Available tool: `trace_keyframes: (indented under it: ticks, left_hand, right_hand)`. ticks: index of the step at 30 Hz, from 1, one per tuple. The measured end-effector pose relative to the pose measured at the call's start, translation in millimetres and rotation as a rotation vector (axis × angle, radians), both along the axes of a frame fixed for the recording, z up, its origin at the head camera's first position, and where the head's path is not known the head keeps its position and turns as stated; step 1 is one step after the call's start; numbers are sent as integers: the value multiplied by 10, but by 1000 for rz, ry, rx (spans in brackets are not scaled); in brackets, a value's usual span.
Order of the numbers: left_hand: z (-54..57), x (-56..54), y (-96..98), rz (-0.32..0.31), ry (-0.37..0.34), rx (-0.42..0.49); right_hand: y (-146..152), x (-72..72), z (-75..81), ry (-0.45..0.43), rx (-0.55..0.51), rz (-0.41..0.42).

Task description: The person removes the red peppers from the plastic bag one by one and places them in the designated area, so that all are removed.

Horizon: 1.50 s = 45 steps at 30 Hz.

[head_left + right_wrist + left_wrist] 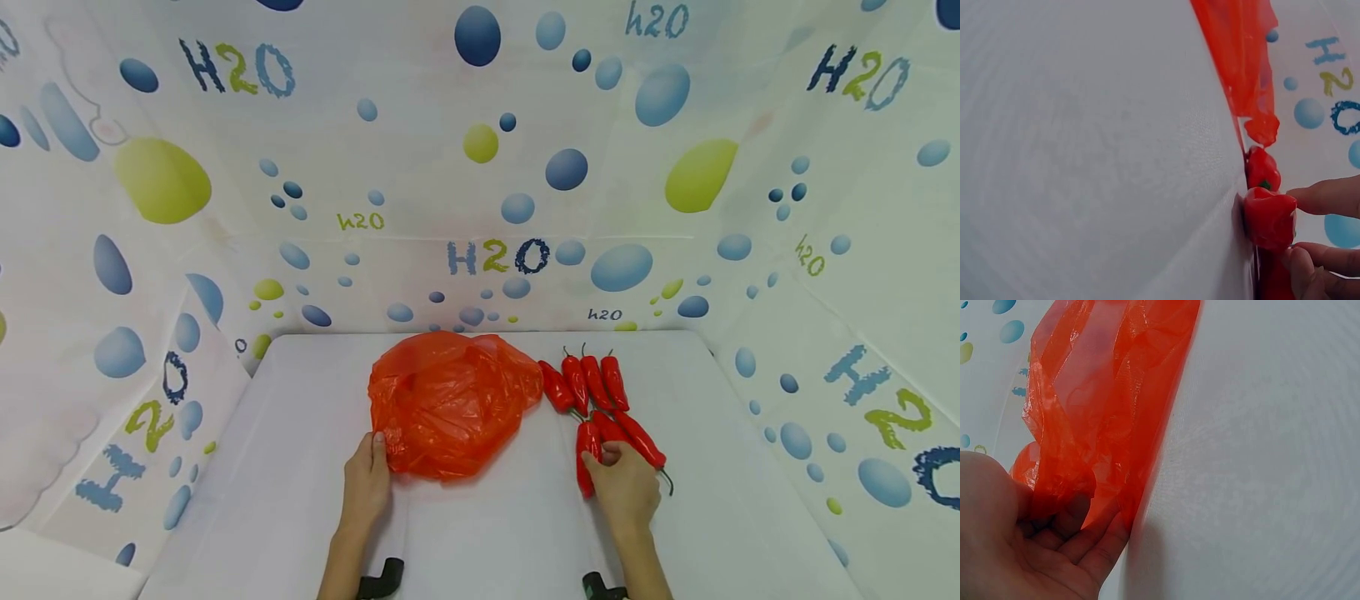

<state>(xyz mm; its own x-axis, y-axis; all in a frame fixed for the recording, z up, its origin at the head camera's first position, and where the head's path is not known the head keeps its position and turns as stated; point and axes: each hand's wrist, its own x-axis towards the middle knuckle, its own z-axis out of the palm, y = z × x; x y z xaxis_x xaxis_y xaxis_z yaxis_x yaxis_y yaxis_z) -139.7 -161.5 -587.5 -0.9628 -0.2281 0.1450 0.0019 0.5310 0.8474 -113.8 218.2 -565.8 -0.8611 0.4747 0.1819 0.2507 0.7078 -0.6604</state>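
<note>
A crumpled, see-through red plastic bag (453,404) lies on the white table, left of the peppers. My left hand (366,487) pinches its near left edge, and in the left wrist view the thumb and fingers (1100,550) grip a fold of the film. On the right, my right hand (624,493) holds the nearest red chili pepper (587,442) between thumb and fingers. That pepper's blunt end (1269,215) faces the camera in the right wrist view, still low at the tabletop. Part of it is hidden behind the hand.
Several more red peppers (613,383) lie in a cluster beyond and beside the held one; the leftmost touches the bag. The white tabletop (480,533) ends at a patterned curtain (420,167) behind. Black fittings (386,579) show near both wrists.
</note>
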Motion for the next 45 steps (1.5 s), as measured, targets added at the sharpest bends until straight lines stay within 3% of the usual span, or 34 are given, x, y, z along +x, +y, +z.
trace_keyframes:
  ticks: [9,27,45]
  left_hand:
    - [-10,-15,-21,10,18,-3]
    - [-30,-22,-25,8,22,9]
    - [3,-3,3,-5,-18,28]
  right_hand:
    - [-44,-50,68,67,23,-8]
    - [-461,-300,265,188,8,157]
    - [-906,-609,446,171,-12,343]
